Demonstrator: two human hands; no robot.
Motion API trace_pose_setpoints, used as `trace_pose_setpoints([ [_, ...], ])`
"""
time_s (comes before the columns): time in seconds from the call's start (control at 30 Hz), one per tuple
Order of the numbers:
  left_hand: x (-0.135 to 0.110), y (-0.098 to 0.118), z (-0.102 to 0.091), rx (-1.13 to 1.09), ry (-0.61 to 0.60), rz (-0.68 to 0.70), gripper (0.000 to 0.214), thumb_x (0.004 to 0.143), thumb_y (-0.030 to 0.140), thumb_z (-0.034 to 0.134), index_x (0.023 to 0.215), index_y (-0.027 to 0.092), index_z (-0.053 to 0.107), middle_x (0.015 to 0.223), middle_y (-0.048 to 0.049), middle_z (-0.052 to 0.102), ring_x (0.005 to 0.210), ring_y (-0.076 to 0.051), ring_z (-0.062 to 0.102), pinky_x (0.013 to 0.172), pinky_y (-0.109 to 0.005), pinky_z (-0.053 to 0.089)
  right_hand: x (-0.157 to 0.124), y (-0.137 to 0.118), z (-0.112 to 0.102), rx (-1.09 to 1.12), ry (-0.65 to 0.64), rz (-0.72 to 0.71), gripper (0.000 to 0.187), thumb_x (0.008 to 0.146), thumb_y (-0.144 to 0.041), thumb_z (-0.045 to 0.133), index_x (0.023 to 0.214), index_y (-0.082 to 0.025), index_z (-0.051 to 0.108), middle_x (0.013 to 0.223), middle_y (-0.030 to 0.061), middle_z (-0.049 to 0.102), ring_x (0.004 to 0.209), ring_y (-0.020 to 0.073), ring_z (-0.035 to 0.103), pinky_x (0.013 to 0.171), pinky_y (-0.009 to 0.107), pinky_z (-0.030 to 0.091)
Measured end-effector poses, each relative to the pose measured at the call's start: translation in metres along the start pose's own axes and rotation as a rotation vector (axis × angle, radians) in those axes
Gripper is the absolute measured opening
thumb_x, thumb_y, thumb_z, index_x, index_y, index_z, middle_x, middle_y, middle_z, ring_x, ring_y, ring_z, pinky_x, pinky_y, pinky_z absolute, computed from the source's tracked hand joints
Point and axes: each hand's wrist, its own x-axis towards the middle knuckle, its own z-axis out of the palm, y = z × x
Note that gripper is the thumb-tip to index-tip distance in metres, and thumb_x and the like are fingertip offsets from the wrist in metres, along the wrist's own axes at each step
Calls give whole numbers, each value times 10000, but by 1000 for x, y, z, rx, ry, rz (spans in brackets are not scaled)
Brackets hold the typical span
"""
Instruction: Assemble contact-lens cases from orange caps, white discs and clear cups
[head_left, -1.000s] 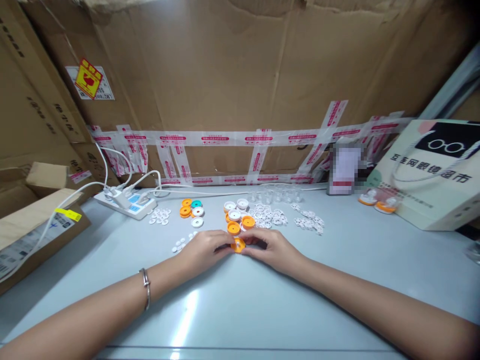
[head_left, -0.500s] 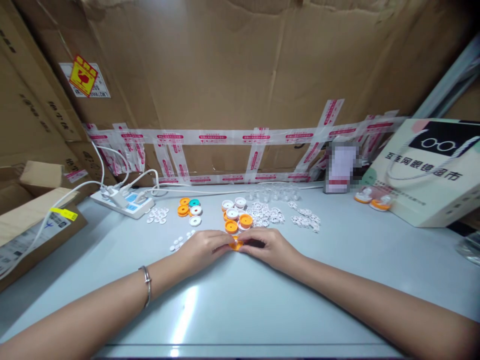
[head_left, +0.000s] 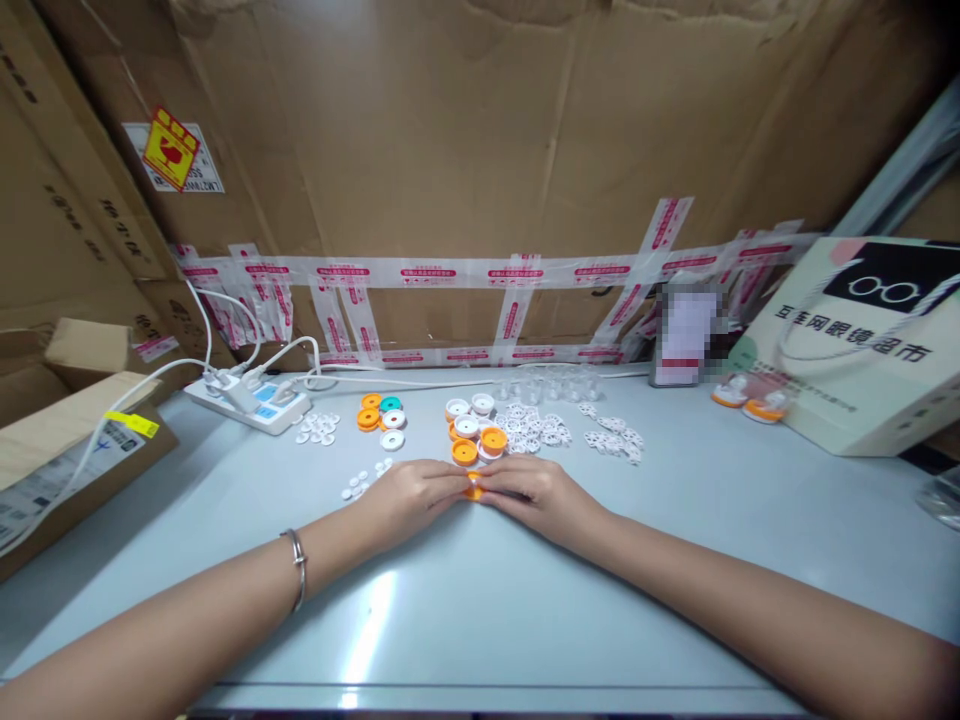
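Between my fingertips a round orange plastic base (head_left: pixel 474 488) rests on the table, with something small and pale at its middle that is too small to name. My left hand (head_left: pixel 420 495) grips its left side, fingers closed together. From the right, my right hand (head_left: pixel 536 495) pinches the same piece. Just beyond my fingers sit an orange cup (head_left: pixel 464 452), another orange cup (head_left: pixel 493 440) and several white cups (head_left: pixel 466 426). White patterned discs (head_left: pixel 532 430) lie in a heap behind my right hand. Small white caps (head_left: pixel 361 484) are scattered beside my left hand.
Orange, teal and white round parts (head_left: pixel 369 416) and a white power strip (head_left: pixel 255 402) stand to the left. Clear domes (head_left: pixel 551 382) line the back. At right are orange-based domed pieces (head_left: pixel 765 410), a phone (head_left: pixel 681 340) and a paper bag (head_left: pixel 847 370). An opened carton (head_left: pixel 82 440) stands far left.
The fingers of my right hand have drawn closer together around the orange base. My left hand barely differs. The whole view has shifted slightly.
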Motion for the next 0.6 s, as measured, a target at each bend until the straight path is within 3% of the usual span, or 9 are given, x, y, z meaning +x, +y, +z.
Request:
trace_pose_setpoints([
  [0.2, 1, 2, 0, 54, -5, 36, 267, 914, 208, 402, 943, 126, 654, 922, -83, 708, 777, -155, 676, 678, -235, 557, 2, -3, -1, -67, -23, -39, 204, 863, -208, 505, 848, -149, 700, 849, 85, 706, 769, 169, 641, 698, 285, 545],
  [0.43, 0, 4, -4, 150, -143, 62, 230, 899, 165, 421, 1016, 121, 615, 974, -107, 680, 810, -193, 655, 681, -308, 553, 1, -5, -2, -81, -121, 13, 212, 872, -213, 486, 875, -177, 695, 872, 85, 691, 802, 180, 623, 720, 310, 536],
  [0.6, -1, 6, -3, 169, -183, 58, 218, 895, 153, 428, 1015, 120, 608, 959, -111, 674, 816, -193, 645, 702, -315, 541, 2, -4, -3, -56, -116, 13, 227, 880, -225, 474, 881, -176, 695, 874, 89, 694, 802, 179, 631, 719, 309, 538],
])
